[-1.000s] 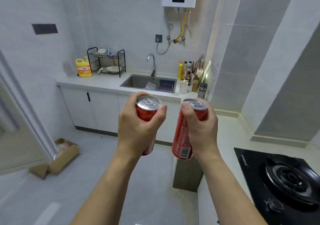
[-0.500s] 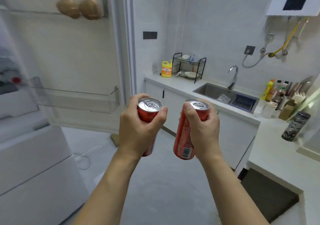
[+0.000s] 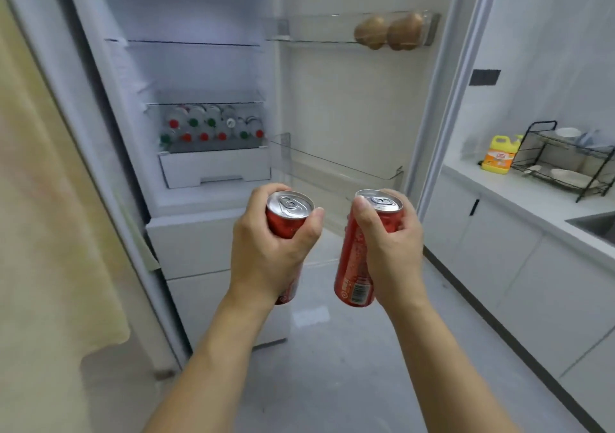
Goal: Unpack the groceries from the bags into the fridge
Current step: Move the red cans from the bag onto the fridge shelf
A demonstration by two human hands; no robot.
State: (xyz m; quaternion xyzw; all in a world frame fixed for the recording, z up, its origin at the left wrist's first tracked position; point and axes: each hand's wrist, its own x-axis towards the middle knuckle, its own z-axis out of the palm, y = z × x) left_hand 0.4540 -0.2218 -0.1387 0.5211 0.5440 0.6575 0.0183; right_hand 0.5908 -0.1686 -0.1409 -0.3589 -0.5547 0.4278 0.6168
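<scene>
Kitchen view has swung from sink and counter round to the open fridge (image 3: pixel 206 106), now straight ahead w/ door shelves bare bar two brown items up top, so I judge carrying is done and placing comes next. Left hand (image 3: pixel 266 249) grips the left can (image 3: pixel 289 214), right hand (image 3: pixel 392 249) grips the right can (image 3: pixel 357 256), fingers curled round each. Both cans are red w/ silver unopened tops, upright, near each other but apart, held in front of the fridge, not yet inside.

left can (image 3: pixel 289 219): body mostly hidden by left hand (image 3: pixel 266 249); sink (image 3: pixel 595 224): cut by right edge; bottles (image 3: pixel 209 126): blurred
</scene>
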